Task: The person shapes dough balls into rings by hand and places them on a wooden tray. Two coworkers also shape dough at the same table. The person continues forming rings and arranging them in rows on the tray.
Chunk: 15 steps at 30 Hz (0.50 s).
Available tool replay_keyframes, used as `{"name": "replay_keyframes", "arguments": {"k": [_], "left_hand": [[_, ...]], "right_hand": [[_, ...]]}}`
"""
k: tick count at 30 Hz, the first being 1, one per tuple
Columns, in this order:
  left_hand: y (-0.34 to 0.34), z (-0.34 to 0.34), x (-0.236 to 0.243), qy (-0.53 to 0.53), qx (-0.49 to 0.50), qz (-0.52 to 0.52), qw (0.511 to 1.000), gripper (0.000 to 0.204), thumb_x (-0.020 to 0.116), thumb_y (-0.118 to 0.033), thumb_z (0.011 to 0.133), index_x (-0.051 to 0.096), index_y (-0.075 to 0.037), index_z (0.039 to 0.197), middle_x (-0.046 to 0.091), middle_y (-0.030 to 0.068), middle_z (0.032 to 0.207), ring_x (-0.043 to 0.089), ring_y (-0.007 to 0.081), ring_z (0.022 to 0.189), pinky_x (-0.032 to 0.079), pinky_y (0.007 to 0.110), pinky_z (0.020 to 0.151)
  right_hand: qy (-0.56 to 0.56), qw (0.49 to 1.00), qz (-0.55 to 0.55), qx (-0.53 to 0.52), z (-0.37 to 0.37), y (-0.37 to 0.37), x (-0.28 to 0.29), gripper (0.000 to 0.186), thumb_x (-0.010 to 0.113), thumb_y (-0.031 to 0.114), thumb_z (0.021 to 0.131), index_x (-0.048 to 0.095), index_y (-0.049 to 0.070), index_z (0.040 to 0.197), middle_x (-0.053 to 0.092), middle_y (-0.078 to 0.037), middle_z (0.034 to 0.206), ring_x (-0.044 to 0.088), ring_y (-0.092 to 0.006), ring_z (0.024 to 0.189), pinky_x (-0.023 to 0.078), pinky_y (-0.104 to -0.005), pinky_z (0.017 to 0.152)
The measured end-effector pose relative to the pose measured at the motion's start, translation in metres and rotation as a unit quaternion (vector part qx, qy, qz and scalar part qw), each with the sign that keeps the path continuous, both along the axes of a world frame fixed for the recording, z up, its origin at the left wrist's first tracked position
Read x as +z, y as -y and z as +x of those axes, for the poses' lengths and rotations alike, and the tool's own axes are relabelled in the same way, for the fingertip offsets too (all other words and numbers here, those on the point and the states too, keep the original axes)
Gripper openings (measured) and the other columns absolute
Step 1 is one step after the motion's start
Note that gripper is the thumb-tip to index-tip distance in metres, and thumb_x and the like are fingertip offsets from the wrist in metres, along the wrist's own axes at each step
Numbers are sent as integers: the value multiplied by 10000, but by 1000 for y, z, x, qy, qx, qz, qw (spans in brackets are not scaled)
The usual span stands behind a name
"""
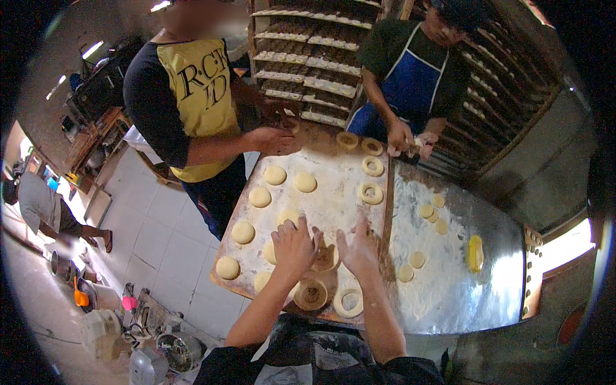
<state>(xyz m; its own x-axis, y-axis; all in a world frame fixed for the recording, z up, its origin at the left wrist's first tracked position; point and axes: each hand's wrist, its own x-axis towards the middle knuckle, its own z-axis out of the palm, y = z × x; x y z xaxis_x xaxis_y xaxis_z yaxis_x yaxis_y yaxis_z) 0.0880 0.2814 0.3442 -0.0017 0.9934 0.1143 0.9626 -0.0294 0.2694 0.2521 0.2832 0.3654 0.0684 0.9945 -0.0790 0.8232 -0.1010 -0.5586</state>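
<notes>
L hand (295, 249) + R hand (360, 249) both out over the wooden surface (328, 168), L of ctr and R of ctr resp. Both look wide: fingers extended + spread, pointing to far side; contact w/ anything underneath can't be confirmed. Btwn the hands: a brown-centred round, partly behind L hand; another (322, 296) just nearer, beside L wrist. L hand overlaps the near edge of a dough ball (305, 182) in the same grp: approx 8 balls spread over the L half, pale, flattish, a few partly covered by L hand/forearm. Rings on R half: one (348, 314) at near edge by R forearm, two pale ones farther up the R side, plus brown-centred ones at far R corner. Flour over most of the surface. Metal surface (443, 292) adjoins on R, also floured, w/ small discs (417, 259) in two loose grps and a yellow item (475, 253) toward its R side, type unclear. Co-worker in yellow/black tee (199, 106) at far L, hands over far L edge. Co-worker in blue apron (414, 90) at far R, pale piece (420, 140) in hands, material n/c. Rack (305, 64) behind both, loaded trays on multiple levels. Tile floor (157, 247) on L; jug (101, 330) + metal bowl (178, 350) down near L. Third person (48, 202) far off L, bent over.
</notes>
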Motion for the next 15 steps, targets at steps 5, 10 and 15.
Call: {"name": "replay_keyframes", "arguments": {"k": [5,10,15], "left_hand": [[20,-2,-15,-6,-46,-46,998,688,728,-403,803,485,-98,1370,559,168,1074,561,336,997,411,487,804],[26,0,-15,31,-51,-37,998,666,727,-299,807,477,-88,1388,547,178,1114,540,344,1027,397,480,838],[30,-3,-6,55,-44,-19,997,604,706,-288,817,505,-52,1335,552,173,1085,545,331,1010,416,479,814]], "right_hand": [[174,977,-53,114,-17,16,-7,909,656,357,855,143,192,1587,416,-257,1426,394,-452,1309,284,-631,1070],[212,968,-24,128,-17,23,-24,938,666,359,823,150,194,1588,428,-244,1385,401,-438,1279,261,-632,1074],[168,977,-23,131,-22,24,-11,870,636,316,844,184,185,1576,463,-234,1344,429,-436,1270,303,-641,1037]]}}
